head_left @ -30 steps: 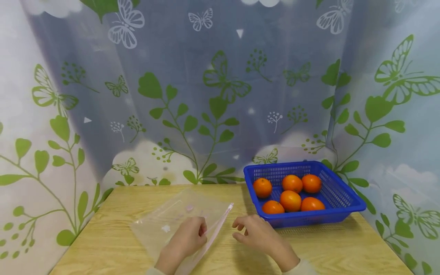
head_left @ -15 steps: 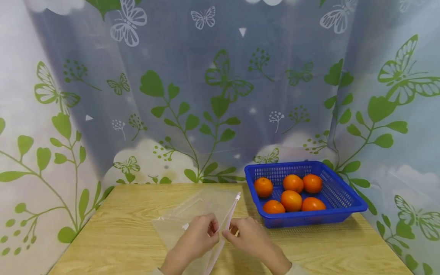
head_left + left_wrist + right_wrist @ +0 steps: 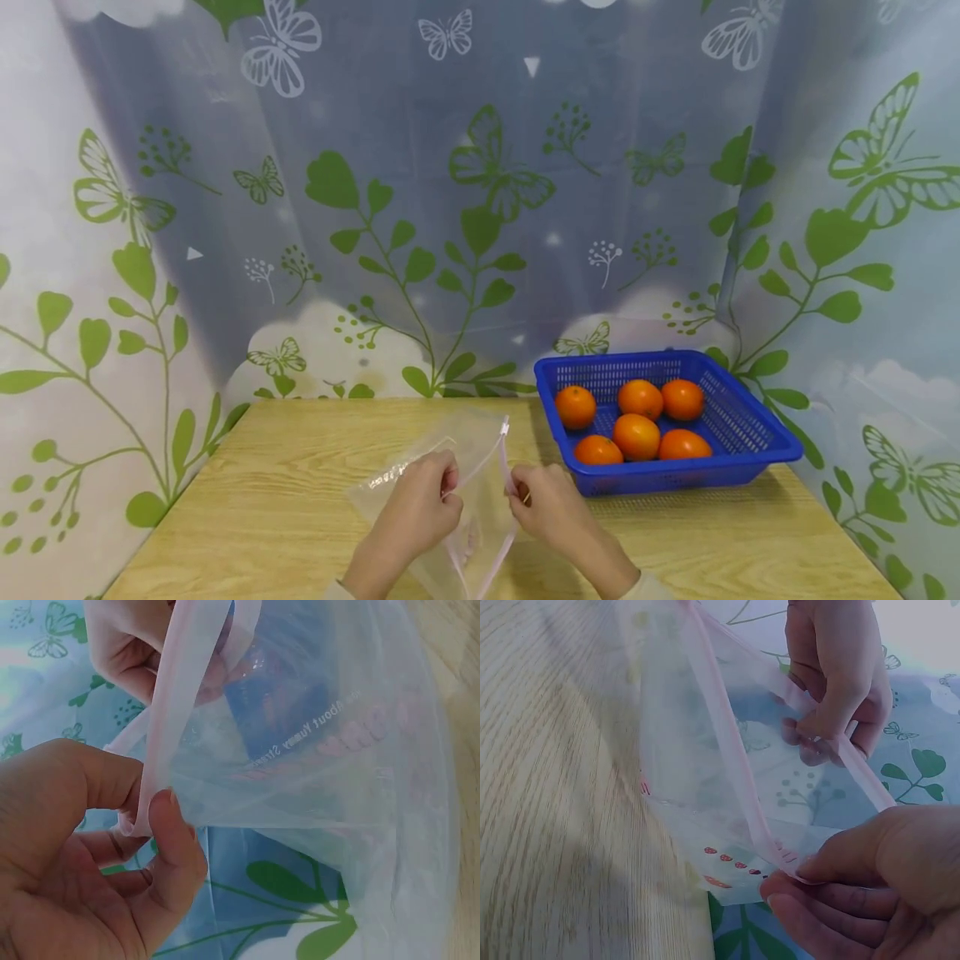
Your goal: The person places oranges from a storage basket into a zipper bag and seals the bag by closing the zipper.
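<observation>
A clear plastic zip bag (image 3: 480, 467) with a pink slider strip hangs between my two hands, its mouth spread apart. My left hand (image 3: 420, 504) pinches one side of the rim between thumb and fingers; the left wrist view shows the pink strip (image 3: 169, 712) caught there. Opposite it, my right hand (image 3: 551, 504) pinches the other side of the rim, as the right wrist view also shows at the pink edge (image 3: 780, 859). Printed lettering and small red strawberry marks show on the film. No contents are visible in the bag.
A blue plastic basket (image 3: 750, 454) stands at the right on the wooden table (image 3: 247, 492), just beyond my right hand. Several orange round fruits (image 3: 636, 437) lie in it. A curtain (image 3: 420, 250) with butterflies and leaves encloses the back and sides.
My right hand came left from beside the bag and took hold of its rim. The hands then drew apart, and the bag's mouth opened. The basket and fruit stayed put.
</observation>
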Action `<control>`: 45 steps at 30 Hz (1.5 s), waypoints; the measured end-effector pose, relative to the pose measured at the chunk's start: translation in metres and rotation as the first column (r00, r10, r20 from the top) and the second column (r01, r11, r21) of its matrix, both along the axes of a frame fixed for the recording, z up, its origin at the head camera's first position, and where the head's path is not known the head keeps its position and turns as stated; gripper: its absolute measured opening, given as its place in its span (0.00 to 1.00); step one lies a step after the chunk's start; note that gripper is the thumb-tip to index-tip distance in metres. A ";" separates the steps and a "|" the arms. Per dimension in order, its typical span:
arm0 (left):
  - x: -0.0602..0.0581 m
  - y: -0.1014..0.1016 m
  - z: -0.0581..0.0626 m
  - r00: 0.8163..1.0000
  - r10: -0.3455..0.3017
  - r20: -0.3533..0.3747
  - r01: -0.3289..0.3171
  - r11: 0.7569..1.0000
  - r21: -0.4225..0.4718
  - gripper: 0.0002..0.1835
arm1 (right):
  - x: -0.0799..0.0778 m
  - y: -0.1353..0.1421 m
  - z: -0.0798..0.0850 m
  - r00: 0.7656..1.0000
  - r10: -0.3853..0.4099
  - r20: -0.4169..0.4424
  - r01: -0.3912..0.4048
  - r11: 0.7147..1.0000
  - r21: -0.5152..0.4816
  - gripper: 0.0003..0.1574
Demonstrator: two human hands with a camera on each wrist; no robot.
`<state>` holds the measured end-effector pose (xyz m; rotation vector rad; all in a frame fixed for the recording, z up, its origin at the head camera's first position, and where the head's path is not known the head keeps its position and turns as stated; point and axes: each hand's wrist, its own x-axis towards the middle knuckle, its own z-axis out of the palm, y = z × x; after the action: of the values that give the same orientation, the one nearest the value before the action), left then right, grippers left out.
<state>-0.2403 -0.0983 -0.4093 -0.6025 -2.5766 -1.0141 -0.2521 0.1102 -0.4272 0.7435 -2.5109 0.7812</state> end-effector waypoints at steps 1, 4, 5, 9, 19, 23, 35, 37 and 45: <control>0.000 0.000 0.001 1.000 0.006 -0.001 -0.006 1.000 0.006 0.16 | 0.000 0.000 0.000 1.000 -0.004 -0.005 0.004 1.000 -0.004 0.16; 0.000 -0.001 0.003 1.000 0.028 0.003 -0.028 0.999 0.015 0.15 | -0.001 0.002 0.002 0.999 -0.041 -0.025 0.041 0.999 -0.005 0.16; 0.000 -0.002 0.004 0.999 0.046 0.006 -0.046 0.999 0.012 0.15 | -0.002 0.003 0.003 0.998 -0.058 -0.035 0.058 0.998 -0.005 0.16; 0.000 -0.007 0.009 0.990 0.139 0.004 -0.139 0.990 0.002 0.15 | -0.005 0.010 0.006 0.987 -0.149 -0.061 0.149 0.989 -0.012 0.13; -0.001 -0.009 0.016 0.996 0.093 -0.009 -0.092 0.993 0.068 0.16 | -0.008 0.012 0.012 0.988 -0.123 -0.089 0.113 0.987 -0.115 0.11; 0.000 -0.002 0.013 0.997 -0.032 -0.066 0.039 0.994 0.105 0.18 | -0.006 0.006 0.008 0.995 -0.092 -0.034 0.087 0.988 -0.130 0.17; 0.006 0.002 0.012 0.984 -0.067 -0.165 0.073 0.997 0.035 0.21 | -0.002 0.002 0.004 0.987 -0.160 -0.016 0.157 0.982 -0.102 0.25; 0.007 -0.004 0.016 0.990 -0.030 -0.137 0.035 0.999 0.031 0.20 | -0.002 0.005 0.006 0.986 -0.168 -0.014 0.166 0.982 -0.091 0.24; 0.011 -0.024 0.035 0.983 0.079 -0.166 -0.076 0.997 0.023 0.21 | -0.007 0.019 0.015 0.968 -0.242 -0.067 0.240 0.970 -0.046 0.24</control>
<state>-0.2291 -0.1222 -0.3742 -0.5538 -2.4232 -0.9184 -0.2587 0.1291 -0.4118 0.4336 -2.4548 0.7002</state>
